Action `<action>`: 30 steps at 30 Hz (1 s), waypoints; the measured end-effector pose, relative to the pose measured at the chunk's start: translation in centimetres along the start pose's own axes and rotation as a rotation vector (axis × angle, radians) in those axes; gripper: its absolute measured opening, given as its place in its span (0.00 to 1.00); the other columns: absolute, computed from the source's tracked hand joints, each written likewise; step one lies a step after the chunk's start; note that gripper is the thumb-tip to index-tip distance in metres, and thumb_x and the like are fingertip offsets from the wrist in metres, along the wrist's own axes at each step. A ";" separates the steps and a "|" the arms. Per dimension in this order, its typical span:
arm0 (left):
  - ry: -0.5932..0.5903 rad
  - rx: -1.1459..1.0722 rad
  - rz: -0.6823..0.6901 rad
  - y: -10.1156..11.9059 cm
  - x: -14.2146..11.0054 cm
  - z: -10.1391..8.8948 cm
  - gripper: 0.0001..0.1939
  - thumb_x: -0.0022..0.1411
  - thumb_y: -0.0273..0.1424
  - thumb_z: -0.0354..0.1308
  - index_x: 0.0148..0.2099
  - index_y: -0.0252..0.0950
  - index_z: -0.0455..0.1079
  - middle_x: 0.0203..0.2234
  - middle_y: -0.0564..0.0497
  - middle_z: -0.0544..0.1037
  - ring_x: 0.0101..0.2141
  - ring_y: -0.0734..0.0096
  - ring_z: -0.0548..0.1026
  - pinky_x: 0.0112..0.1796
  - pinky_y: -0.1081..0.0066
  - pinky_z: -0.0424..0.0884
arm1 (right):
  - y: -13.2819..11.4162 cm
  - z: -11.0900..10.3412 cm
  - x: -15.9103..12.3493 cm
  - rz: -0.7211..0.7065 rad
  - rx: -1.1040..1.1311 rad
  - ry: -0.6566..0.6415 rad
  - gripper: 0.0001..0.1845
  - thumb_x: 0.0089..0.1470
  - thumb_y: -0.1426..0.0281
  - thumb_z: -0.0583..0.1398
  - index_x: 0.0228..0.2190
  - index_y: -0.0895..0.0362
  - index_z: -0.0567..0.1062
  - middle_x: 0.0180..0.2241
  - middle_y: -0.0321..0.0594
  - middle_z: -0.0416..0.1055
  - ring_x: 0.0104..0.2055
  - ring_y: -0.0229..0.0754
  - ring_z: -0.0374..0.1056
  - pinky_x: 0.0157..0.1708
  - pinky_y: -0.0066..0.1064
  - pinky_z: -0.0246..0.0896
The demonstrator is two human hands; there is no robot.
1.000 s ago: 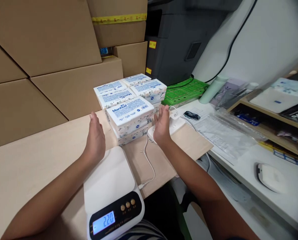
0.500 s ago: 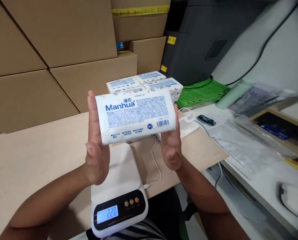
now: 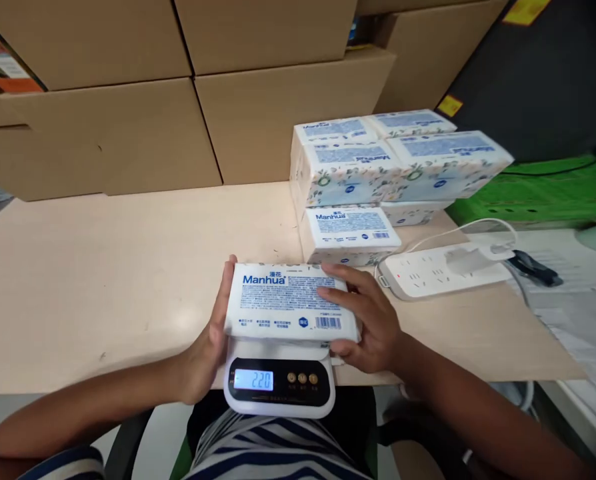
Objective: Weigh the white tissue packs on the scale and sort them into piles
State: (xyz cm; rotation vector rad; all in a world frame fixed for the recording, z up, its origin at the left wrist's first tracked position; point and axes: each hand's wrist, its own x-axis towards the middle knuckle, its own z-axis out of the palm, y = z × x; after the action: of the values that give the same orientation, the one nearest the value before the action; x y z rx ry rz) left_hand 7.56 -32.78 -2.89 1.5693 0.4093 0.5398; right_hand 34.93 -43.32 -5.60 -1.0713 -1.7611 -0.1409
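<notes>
A white soft pack of tissues [image 3: 283,303] with blue "Manhua" print is held between my two hands, over the white digital kitchen scale [image 3: 238,403]. My left hand [image 3: 205,353] presses flat along the pack's left end, fingers straight and together. On the other end, my right hand [image 3: 373,320] grips with fingers spread over the top and thumb at the near corner. The scale's lit display [image 3: 254,380] shows digits, and its plate is mostly covered by the pack. Whether the pack rests on the plate I cannot tell.
Several more tissue packs [image 3: 348,187] are stacked behind, at the right. A white power strip [image 3: 423,273] with a plugged-in charger lies right of them. Cardboard boxes [image 3: 143,133] line the back of the table [image 3: 103,267]. A green crate [image 3: 548,193] stands far right.
Both hands have lowered the tissue pack towards the scale. My right hand has shifted from flat against the end to fingers over the top. The view has turned left and down.
</notes>
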 end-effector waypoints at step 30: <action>-0.036 -0.003 0.100 -3.1 1.4 0.6 0.43 0.71 0.65 0.29 0.78 0.60 0.15 0.81 0.63 0.33 0.79 0.50 0.30 0.77 0.43 0.39 | 1.7 0.1 -0.3 -0.090 -0.207 -0.078 0.51 0.63 0.43 0.58 0.75 0.58 0.54 0.76 0.37 0.56 0.65 0.60 0.69 0.42 0.53 0.67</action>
State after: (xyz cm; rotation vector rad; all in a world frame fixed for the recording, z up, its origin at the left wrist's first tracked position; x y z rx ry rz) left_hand 9.29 -32.28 -5.84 1.6005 0.3038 0.5878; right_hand 36.11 -42.40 -6.53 -1.1583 -1.8972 -0.3478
